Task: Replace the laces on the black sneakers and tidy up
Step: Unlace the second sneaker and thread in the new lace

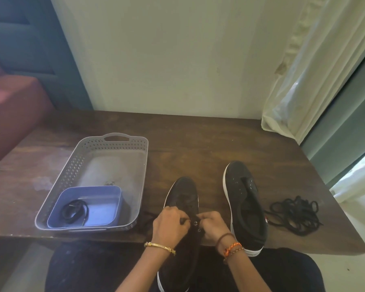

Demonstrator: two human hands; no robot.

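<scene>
Pinching at the eyelets, the fingers of the left hand (170,223) and the right hand (211,224) are curled tight over the middle of the near sneaker (182,209). A thin black lace seems to be held between them, but the lace itself is hardly seen against the black upper, so it cannot be said with certainty which hand holds which end. This sneaker is laid with its toe on the table (198,140) and its heel over the edge, toward the lap. The second sneaker (243,205) is placed just beside it on the right, its eyelets bare. A loose pile of black laces (296,214) is seen near it, further right. On the left, a grey basket (89,165) is set, and inside it a blue tub (105,205) with a coiled lace (74,210).

The lace is judged to be light, soft and limp, so it is best taken close to its stiff tip for threading. The sneaker is light but floppy at the upper and is better steadied at the eyelet row.
</scene>
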